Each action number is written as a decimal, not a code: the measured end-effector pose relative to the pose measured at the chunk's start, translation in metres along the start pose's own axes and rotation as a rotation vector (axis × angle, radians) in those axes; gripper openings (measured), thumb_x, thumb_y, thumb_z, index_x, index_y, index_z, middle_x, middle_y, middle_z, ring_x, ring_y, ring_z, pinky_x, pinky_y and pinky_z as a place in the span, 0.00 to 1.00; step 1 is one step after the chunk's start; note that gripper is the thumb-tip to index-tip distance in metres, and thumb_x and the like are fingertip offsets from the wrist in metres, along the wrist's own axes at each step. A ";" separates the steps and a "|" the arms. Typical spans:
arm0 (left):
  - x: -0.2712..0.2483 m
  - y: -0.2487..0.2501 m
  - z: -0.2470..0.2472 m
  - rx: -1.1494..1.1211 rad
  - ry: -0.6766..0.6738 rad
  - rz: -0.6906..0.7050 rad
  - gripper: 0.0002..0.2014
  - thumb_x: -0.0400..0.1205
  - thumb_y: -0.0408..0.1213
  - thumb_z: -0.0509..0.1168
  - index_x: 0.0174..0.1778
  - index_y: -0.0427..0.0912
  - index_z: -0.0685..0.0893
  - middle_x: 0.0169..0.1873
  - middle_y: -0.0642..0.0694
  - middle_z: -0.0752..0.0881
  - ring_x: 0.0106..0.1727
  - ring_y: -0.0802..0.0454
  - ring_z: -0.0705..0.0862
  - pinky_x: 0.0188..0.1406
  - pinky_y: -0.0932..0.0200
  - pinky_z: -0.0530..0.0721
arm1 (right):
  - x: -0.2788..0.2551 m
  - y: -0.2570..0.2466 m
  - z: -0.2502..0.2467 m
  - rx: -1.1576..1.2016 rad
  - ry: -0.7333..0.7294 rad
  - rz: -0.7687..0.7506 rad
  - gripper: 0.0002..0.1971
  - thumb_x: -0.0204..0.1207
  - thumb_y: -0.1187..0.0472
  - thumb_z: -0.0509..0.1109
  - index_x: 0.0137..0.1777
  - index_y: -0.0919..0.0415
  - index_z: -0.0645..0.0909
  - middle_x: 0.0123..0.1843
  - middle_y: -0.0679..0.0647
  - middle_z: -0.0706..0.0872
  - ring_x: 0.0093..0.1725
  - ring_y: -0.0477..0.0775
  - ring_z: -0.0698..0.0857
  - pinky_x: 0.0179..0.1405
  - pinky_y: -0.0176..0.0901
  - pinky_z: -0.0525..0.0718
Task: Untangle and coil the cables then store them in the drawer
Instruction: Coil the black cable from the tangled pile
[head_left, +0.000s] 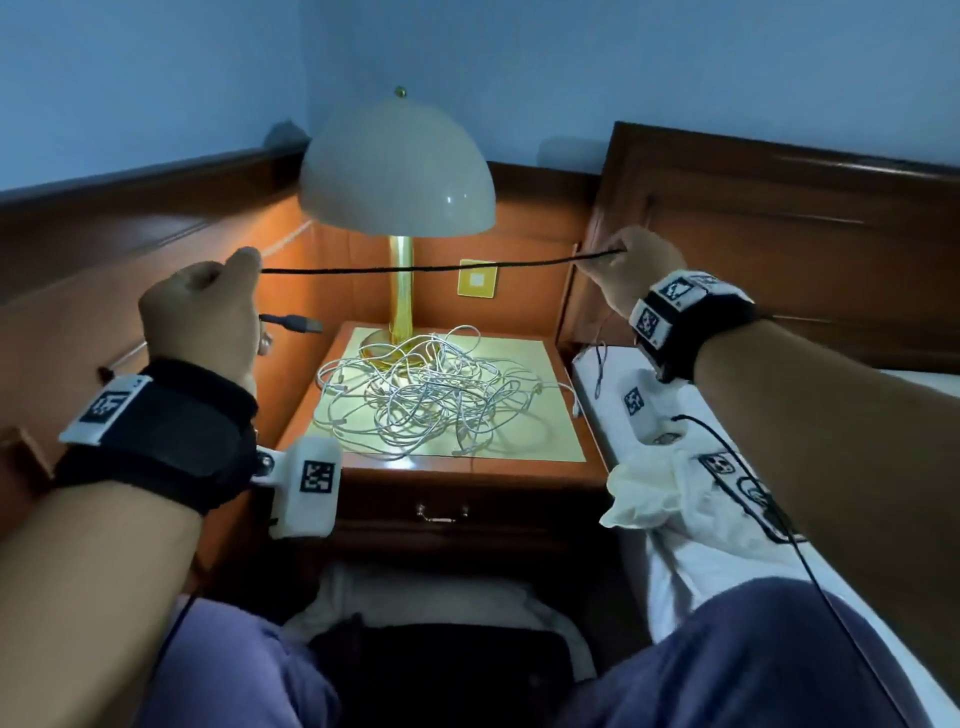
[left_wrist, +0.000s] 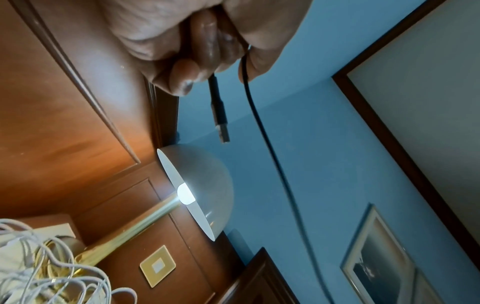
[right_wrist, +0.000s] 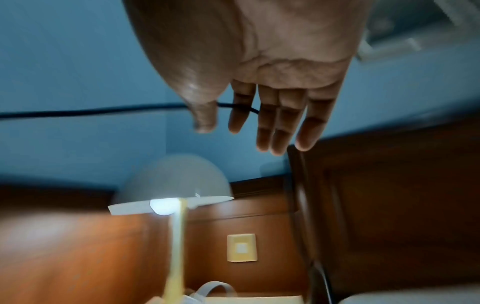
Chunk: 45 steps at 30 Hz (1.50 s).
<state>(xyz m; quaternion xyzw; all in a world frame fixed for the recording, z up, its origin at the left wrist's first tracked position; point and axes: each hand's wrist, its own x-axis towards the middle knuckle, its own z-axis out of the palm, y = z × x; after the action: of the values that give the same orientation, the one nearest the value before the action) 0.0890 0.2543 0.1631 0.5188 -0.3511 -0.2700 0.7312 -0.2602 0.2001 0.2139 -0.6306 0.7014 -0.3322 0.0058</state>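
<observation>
A black cable (head_left: 431, 268) is stretched taut in the air between my two hands, above the nightstand. My left hand (head_left: 208, 312) grips it in a fist (left_wrist: 197, 51), and its USB plug (head_left: 298, 323) (left_wrist: 221, 119) sticks out below the fingers. My right hand (head_left: 634, 265) pinches the cable (right_wrist: 103, 111) between thumb and forefinger (right_wrist: 239, 115), with the other fingers stretched out. The rest of the cable hangs down thin from that hand. A tangle of white cables (head_left: 431, 395) (left_wrist: 39, 277) lies on the nightstand top. The drawer (head_left: 441, 512) below it is closed.
A lit lamp (head_left: 397, 166) with a dome shade and brass stem stands at the back of the nightstand (head_left: 545, 431). Behind it is a wood-panelled wall with a yellow wall plate (head_left: 477, 279). A bed with white sheets (head_left: 675, 597) and a wooden headboard (head_left: 779, 234) lies to the right. My knees are in the foreground.
</observation>
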 end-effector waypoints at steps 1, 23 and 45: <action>-0.003 0.006 0.002 -0.032 0.032 0.013 0.17 0.73 0.43 0.70 0.22 0.48 0.73 0.16 0.50 0.67 0.13 0.51 0.67 0.20 0.62 0.67 | -0.003 0.011 -0.006 -0.136 0.007 0.023 0.18 0.81 0.44 0.68 0.45 0.60 0.85 0.43 0.56 0.88 0.43 0.58 0.85 0.40 0.43 0.76; -0.141 -0.014 0.069 0.481 -1.082 -0.266 0.26 0.84 0.64 0.55 0.59 0.48 0.87 0.52 0.53 0.93 0.57 0.51 0.89 0.50 0.52 0.76 | -0.145 0.004 0.010 0.692 -0.479 0.023 0.12 0.78 0.68 0.69 0.58 0.54 0.76 0.43 0.51 0.82 0.39 0.53 0.77 0.36 0.47 0.77; -0.022 -0.116 0.104 -0.063 -0.232 -0.426 0.21 0.80 0.58 0.72 0.34 0.50 0.70 0.23 0.52 0.62 0.20 0.56 0.61 0.21 0.63 0.58 | -0.076 0.111 0.082 0.773 -0.467 0.323 0.16 0.78 0.47 0.75 0.39 0.60 0.83 0.21 0.47 0.67 0.19 0.48 0.66 0.23 0.43 0.71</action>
<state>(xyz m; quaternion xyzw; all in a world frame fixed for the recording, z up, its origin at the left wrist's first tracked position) -0.0107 0.1755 0.0699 0.5235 -0.3068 -0.4866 0.6285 -0.3076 0.2284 0.0662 -0.5229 0.5956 -0.4128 0.4488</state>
